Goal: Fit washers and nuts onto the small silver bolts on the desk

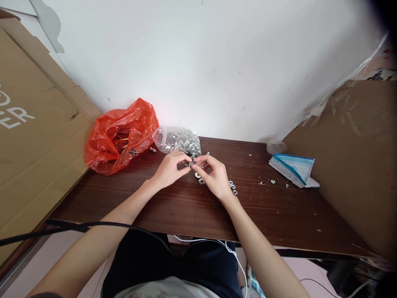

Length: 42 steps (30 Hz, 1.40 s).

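Over the middle of the table, my left hand [170, 169] and my right hand [214, 173] meet fingertip to fingertip. My left thumb and forefinger pinch a small metal screw, whose thin shank shows near the fingertips. On it sits a shiny metal washer [191, 164], gripped at its edge by my right thumb and forefinger. Fingers partly hide both parts. Below my right fingers lie loose flat washers [202, 181]. Several small metal rings [232, 186] rest just right of my right wrist.
A clear plastic bag [186, 142] of metal hardware lies behind my hands. Left of it is an open red plastic bag [124, 136]. A blue-and-white packet [291, 167] and a clear round container [276, 147] stand right. Cardboard [37, 136] flanks the table; a black cable [102, 224] crosses my left forearm.
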Tool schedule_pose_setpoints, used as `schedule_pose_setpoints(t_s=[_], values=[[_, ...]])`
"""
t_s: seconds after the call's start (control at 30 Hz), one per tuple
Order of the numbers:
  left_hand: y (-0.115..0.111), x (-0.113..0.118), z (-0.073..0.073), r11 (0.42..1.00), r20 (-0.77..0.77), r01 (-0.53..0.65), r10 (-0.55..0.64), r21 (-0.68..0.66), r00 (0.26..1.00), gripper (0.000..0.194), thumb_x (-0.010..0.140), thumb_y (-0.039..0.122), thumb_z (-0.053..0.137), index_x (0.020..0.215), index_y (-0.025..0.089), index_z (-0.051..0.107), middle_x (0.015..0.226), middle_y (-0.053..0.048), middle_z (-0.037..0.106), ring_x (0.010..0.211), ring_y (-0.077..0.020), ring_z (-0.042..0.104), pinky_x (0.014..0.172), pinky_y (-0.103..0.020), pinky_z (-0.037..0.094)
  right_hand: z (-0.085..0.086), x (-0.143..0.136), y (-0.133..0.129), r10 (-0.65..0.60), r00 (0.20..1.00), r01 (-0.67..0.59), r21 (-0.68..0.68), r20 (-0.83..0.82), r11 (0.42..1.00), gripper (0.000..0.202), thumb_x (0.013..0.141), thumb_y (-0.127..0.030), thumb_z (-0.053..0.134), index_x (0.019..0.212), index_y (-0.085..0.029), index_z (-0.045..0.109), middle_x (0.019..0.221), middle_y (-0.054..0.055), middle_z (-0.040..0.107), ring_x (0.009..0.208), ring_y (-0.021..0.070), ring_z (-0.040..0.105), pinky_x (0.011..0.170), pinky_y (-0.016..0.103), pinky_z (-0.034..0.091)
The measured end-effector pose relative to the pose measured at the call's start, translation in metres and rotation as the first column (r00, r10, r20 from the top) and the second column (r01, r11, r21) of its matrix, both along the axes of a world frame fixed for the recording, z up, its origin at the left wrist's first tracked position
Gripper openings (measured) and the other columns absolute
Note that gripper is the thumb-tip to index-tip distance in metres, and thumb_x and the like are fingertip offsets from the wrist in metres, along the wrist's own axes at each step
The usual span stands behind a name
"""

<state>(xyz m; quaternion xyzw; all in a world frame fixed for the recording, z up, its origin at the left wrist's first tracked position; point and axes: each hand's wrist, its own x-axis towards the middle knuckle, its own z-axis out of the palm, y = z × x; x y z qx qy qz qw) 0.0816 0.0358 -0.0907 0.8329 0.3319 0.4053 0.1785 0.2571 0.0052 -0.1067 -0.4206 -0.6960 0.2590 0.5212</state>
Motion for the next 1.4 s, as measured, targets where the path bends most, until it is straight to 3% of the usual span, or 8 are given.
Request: schedule_pose_setpoints(t_s=[0.33, 0.5, 0.77, 1.0, 1.2, 1.4], values=[[0.005, -0.005, -0.006, 0.992, -0.041, 0.014, -0.009, 0.128, 0.999, 0.009, 0.084, 0.023, 0.064, 0.084, 0.018, 0.071, 0.083, -0.005, 0.067, 0.080, -0.0174, 0.057, 0.076, -0.031, 0.045, 0.004, 0.001, -0.001, 0.021, 0.999, -0.023, 0.042, 0.044, 0.999, 0.013, 0.085, -0.032, 0.064, 0.091, -0.021, 0.067, 0.085, 0.004, 0.065, 0.072, 0.0163, 0.061, 0.063, 0.029, 0.049], [0.005, -0.006, -0.007, 0.984, -0.112, 0.004, 0.017, 0.180, 0.994, 0.011, 0.086, 0.022, 0.061, 0.085, 0.018, 0.071, 0.083, -0.005, 0.067, 0.080, -0.0175, 0.055, 0.076, -0.032, 0.044, -0.001, 0.002, 0.001, 0.006, 0.984, -0.024, 0.096, 0.179, 0.995, 0.013, 0.089, -0.031, 0.058, 0.095, -0.021, 0.064, 0.085, 0.005, 0.064, 0.075, 0.0178, 0.061, 0.066, 0.030, 0.049], [0.003, -0.006, -0.006, 0.984, -0.160, 0.017, 0.011, 0.175, 0.987, 0.015, 0.088, 0.027, 0.059, 0.083, 0.019, 0.071, 0.083, -0.005, 0.067, 0.081, -0.0181, 0.056, 0.078, -0.033, 0.045, -0.006, 0.004, -0.001, -0.118, 0.871, 0.046, 0.159, 0.477, 0.986, 0.023, 0.097, -0.039, 0.041, 0.095, -0.021, 0.054, 0.091, 0.008, 0.065, 0.079, 0.0207, 0.059, 0.068, 0.031, 0.043], [-0.002, -0.003, -0.006, 0.983, -0.221, 0.074, -0.036, 0.165, 0.975, 0.019, 0.087, 0.021, 0.056, 0.074, 0.018, 0.069, 0.079, -0.006, 0.066, 0.079, -0.0179, 0.053, 0.074, -0.032, 0.044, -0.006, -0.001, -0.003, -0.178, 0.769, 0.066, 0.201, 0.614, 0.977, 0.039, 0.101, -0.035, 0.024, 0.077, -0.020, 0.050, 0.075, 0.007, 0.058, 0.069, 0.0187, 0.052, 0.060, 0.028, 0.034], [-0.002, -0.002, -0.007, 0.981, -0.232, 0.083, -0.040, 0.176, 0.972, 0.019, 0.087, 0.020, 0.054, 0.076, 0.019, 0.070, 0.080, -0.006, 0.066, 0.078, -0.0178, 0.053, 0.073, -0.032, 0.045, -0.009, -0.004, -0.002, -0.159, 0.813, 0.099, 0.136, 0.560, 0.986, 0.047, 0.101, -0.039, 0.022, 0.068, -0.021, 0.049, 0.065, 0.006, 0.058, 0.059, 0.0176, 0.052, 0.058, 0.028, 0.032], [-0.002, -0.002, -0.009, 0.977, -0.246, 0.103, -0.056, 0.185, 0.968, 0.018, 0.086, 0.020, 0.055, 0.077, 0.019, 0.070, 0.079, -0.006, 0.065, 0.077, -0.0178, 0.052, 0.072, -0.033, 0.045, -0.010, -0.005, 0.000, -0.010, 0.924, 0.050, -0.095, 0.383, 0.994, 0.054, 0.099, -0.049, 0.024, 0.056, -0.023, 0.043, 0.051, 0.003, 0.055, 0.050, 0.0176, 0.053, 0.054, 0.028, 0.035]])
